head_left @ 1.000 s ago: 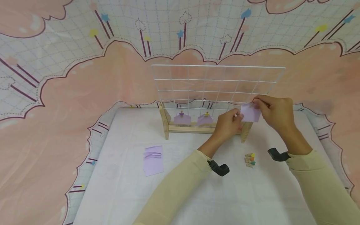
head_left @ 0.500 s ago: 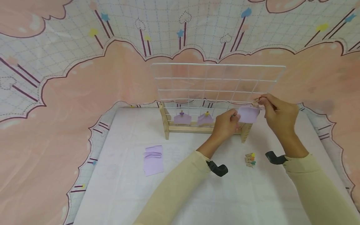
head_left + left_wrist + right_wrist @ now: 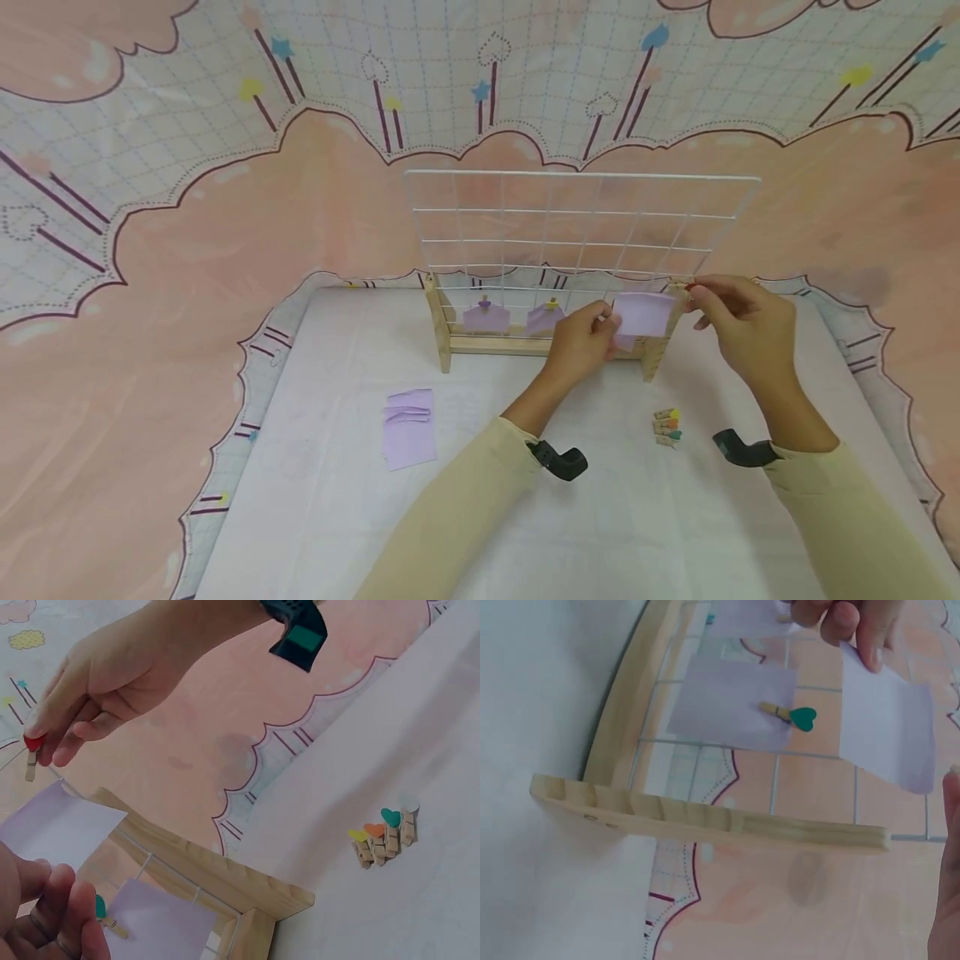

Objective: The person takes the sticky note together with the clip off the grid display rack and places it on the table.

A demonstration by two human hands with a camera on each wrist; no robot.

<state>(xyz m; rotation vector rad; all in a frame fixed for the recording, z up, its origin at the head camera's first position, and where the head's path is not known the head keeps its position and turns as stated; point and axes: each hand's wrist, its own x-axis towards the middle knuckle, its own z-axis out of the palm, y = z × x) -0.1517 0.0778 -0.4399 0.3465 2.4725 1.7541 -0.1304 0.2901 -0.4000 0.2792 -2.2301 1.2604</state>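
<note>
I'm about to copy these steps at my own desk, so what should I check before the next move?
1. Paper held by the left hand: ok, pinched at its edge.
2. Red-heart clip in the right hand: ok, pinched.
3. Clip on the held paper: not ok, apart from it.
4. Held paper touching the rack: cannot tell.
5. Green-heart clip on the paper below: ok.
6. Spare clips on the table: ok, four.
</note>
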